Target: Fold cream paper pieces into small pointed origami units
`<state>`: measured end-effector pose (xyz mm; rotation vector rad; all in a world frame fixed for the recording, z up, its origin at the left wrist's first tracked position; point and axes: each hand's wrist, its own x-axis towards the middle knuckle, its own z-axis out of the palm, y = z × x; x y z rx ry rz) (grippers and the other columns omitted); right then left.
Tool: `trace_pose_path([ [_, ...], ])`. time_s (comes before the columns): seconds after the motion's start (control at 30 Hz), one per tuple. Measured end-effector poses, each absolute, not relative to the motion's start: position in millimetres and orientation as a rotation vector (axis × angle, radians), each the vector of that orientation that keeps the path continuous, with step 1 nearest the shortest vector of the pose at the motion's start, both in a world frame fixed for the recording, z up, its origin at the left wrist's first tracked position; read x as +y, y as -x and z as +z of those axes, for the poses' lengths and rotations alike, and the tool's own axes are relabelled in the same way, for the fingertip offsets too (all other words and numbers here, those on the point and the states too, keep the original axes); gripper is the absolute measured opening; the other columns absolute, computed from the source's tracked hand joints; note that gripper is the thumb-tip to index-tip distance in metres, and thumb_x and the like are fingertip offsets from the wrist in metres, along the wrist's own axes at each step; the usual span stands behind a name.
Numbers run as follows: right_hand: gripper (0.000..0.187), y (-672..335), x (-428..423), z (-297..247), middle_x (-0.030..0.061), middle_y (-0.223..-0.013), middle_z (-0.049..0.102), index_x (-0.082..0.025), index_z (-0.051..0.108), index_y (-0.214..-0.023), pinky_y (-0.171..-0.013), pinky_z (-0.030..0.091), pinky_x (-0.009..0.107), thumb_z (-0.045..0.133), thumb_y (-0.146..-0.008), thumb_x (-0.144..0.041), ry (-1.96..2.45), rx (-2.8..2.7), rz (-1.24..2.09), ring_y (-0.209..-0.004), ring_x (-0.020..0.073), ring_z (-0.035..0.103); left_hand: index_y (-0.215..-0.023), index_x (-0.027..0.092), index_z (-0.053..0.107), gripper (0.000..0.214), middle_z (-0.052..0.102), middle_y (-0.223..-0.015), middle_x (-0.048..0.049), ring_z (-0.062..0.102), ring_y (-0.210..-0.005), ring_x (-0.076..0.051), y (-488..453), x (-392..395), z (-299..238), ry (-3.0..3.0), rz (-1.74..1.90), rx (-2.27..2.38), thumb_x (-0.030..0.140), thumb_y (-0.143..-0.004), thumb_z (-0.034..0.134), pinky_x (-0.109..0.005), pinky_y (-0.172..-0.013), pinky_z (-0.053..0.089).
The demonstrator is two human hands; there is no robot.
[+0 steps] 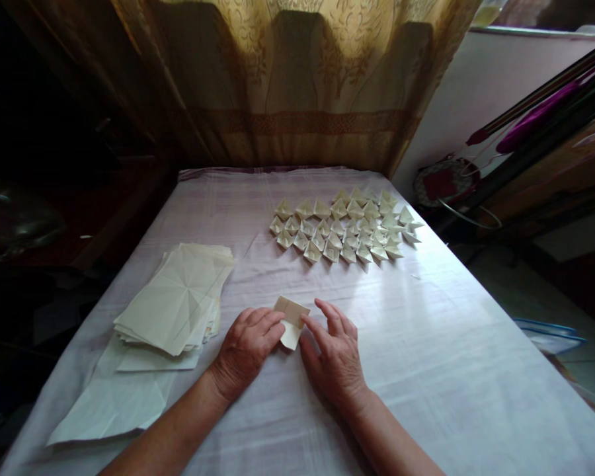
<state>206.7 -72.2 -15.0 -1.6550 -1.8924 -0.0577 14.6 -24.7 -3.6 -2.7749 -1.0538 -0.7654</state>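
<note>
A small folded piece of cream paper (291, 320) lies on the pale cloth-covered table (456, 344) in front of me. My left hand (245, 347) presses its left edge with fingers curled down onto it. My right hand (334, 354) lies beside it on the right, fingers stretched out and the fingertips touching the paper's right edge. Farther back sit several finished folded paper boats (344, 231) in rows.
A stack of creased cream paper sheets (178, 301) lies at the left, over larger flat sheets (112, 403) near the front-left corner. A patterned curtain (297, 86) hangs behind the table. Dark furniture stands left; rods and a frame (540, 116) lean at the right.
</note>
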Motion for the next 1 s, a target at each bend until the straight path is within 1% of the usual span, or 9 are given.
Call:
trace_pose_path([
  [0.07,0.026,-210,-72,-15,0.0120,-0.135,0.054,-0.024,0.069,-0.109,-0.100,0.041,0.044,0.057,-0.086,-0.020,1.686,-1.916,-0.010,-0.125,0.0301,0.048,-0.098,0.020,0.066,0.022,0.071,-0.116,-0.0033,0.059,-0.111,-0.020,-13,-24,-5,2.802,-0.759,-1.072,0.014,-0.097,0.045,-0.037,-0.098,0.042],
  [0.2,0.022,-216,-71,-13,0.0121,-0.135,0.055,-0.023,0.070,-0.106,-0.100,0.040,0.045,0.059,-0.086,-0.023,1.723,-1.988,0.047,-0.126,0.0306,0.047,-0.103,0.020,0.065,0.019,0.070,-0.120,-0.0046,0.059,-0.115,-0.022,-11,-24,-2,2.912,-0.647,-1.133,0.014,-0.093,0.050,-0.043,-0.108,0.035],
  [0.37,0.019,-217,-68,-5,0.0110,-0.134,0.059,-0.023,0.070,-0.102,-0.100,0.039,0.045,0.061,-0.085,-0.025,1.691,-2.111,0.004,-0.126,0.0302,0.047,-0.118,0.027,0.063,0.027,0.066,-0.127,-0.0044,0.054,-0.122,-0.026,-15,-33,-1,2.916,-0.552,-1.178,0.030,-0.091,0.059,-0.050,-0.112,0.030],
  [0.43,0.019,-217,-66,-2,0.0095,-0.130,0.062,-0.022,0.070,-0.103,-0.100,0.038,0.043,0.059,-0.088,-0.026,1.630,-2.146,0.005,-0.124,0.0282,0.049,-0.118,0.027,0.064,0.026,0.066,-0.126,-0.0038,0.053,-0.123,-0.026,-16,-38,-3,2.882,-0.574,-1.197,0.032,-0.093,0.058,-0.049,-0.112,0.029],
  [0.6,0.019,-216,-64,0,0.0048,-0.113,0.069,-0.025,0.070,-0.101,-0.094,0.041,0.037,0.055,-0.091,-0.019,1.434,-2.209,0.104,-0.109,0.0214,0.057,-0.120,0.023,0.063,0.027,0.068,-0.123,-0.0043,0.058,-0.117,-0.022,-15,-43,-8,2.868,-0.626,-1.197,0.024,-0.096,0.051,-0.045,-0.110,0.033],
  [0.7,0.018,-215,-63,-3,0.0042,-0.109,0.070,-0.025,0.070,-0.101,-0.093,0.041,0.036,0.056,-0.092,-0.019,1.389,-2.170,0.149,-0.106,0.0204,0.058,-0.117,0.023,0.064,0.025,0.068,-0.123,-0.0043,0.059,-0.116,-0.023,-13,-42,-9,2.885,-0.651,-1.182,0.024,-0.097,0.051,-0.046,-0.107,0.036],
  [0.83,0.013,-214,-62,-9,0.0042,-0.104,0.071,-0.024,0.070,-0.097,-0.089,0.042,0.036,0.058,-0.093,-0.022,1.355,-2.093,0.202,-0.100,0.0205,0.060,-0.105,0.022,0.067,0.020,0.072,-0.115,-0.0036,0.061,-0.112,-0.022,-14,-41,-9,2.867,-0.806,-1.195,0.025,-0.098,0.050,-0.045,-0.104,0.039],
  [0.93,0.010,-213,-61,-11,0.0033,-0.101,0.071,-0.024,0.070,-0.090,-0.086,0.042,0.036,0.061,-0.092,-0.021,1.386,-2.022,0.249,-0.098,0.0205,0.060,-0.095,0.022,0.068,0.017,0.073,-0.103,-0.0030,0.064,-0.102,-0.021,-17,-40,-6,2.841,-0.924,-1.275,0.024,-0.097,0.051,-0.044,-0.102,0.041],
  [1.0,0.010,-210,-60,-12,0.0029,-0.099,0.071,-0.024,0.069,-0.086,-0.087,0.041,0.037,0.061,-0.091,-0.021,1.418,-1.973,0.265,-0.098,0.0206,0.060,-0.088,0.022,0.067,0.015,0.071,-0.095,-0.0031,0.063,-0.093,-0.020,-18,-39,-3,2.823,-0.938,-1.364,0.024,-0.095,0.053,-0.041,-0.095,0.044],
])
